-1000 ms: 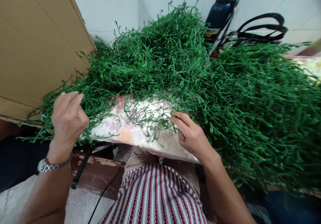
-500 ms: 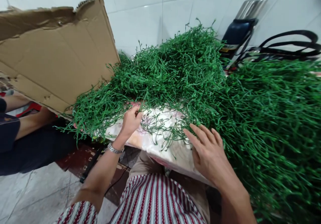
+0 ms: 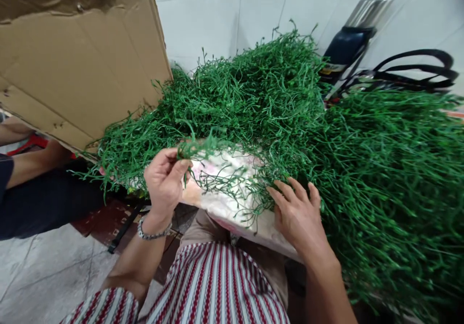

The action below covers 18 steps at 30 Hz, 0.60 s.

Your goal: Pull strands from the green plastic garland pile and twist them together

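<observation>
We see the small green bunch [image 3: 201, 147] above the patterned cover [image 3: 213, 206], its left end pinched in our left hand [image 3: 163, 179] between thumb and fingers, the rest extending rightward beyond the grip; our right hand [image 3: 299, 215], fingers loosely spread, is at the edge of the large pile [image 3: 253, 92]

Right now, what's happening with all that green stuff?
A person's left hand is pinching a small bunch of green stems above the flowery table cover. The right hand has its fingers spread at the edge of the loose stems. A big green pile lies behind, between the cardboard and the bottle.
</observation>
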Motion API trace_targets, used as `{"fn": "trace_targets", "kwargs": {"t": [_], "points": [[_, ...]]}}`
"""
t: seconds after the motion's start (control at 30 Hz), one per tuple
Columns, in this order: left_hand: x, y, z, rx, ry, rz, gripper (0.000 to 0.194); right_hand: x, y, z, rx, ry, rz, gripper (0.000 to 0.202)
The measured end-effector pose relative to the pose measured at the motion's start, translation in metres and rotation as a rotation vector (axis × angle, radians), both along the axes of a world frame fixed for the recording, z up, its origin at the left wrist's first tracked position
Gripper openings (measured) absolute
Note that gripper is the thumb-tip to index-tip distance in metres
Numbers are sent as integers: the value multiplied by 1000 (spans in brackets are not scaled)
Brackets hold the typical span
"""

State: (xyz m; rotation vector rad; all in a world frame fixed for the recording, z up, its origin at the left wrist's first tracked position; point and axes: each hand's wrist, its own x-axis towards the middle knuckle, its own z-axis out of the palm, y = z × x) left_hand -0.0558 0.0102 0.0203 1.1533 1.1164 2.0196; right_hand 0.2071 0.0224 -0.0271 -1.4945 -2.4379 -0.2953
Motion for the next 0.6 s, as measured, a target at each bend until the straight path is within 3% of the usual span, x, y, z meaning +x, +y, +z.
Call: {"fn": "trace_targets", "kwargs": {"t": [0.2, 0.37, 0.5, 0.6], "points": [[11, 22, -3, -155, -3, -194, 15, 4, -11, 14, 90, 226, 151, 34], [18, 16, -15, -247, 227, -261, 12, 1, -22, 29, 145, 542, 328, 34], [16, 0, -28, -207, 489, -226, 9, -10, -28, 37, 205, 728, 285, 45], [12, -9, -39, -161, 555, -232, 9, -17, -27, 42, 252, 789, 195, 48]]}}
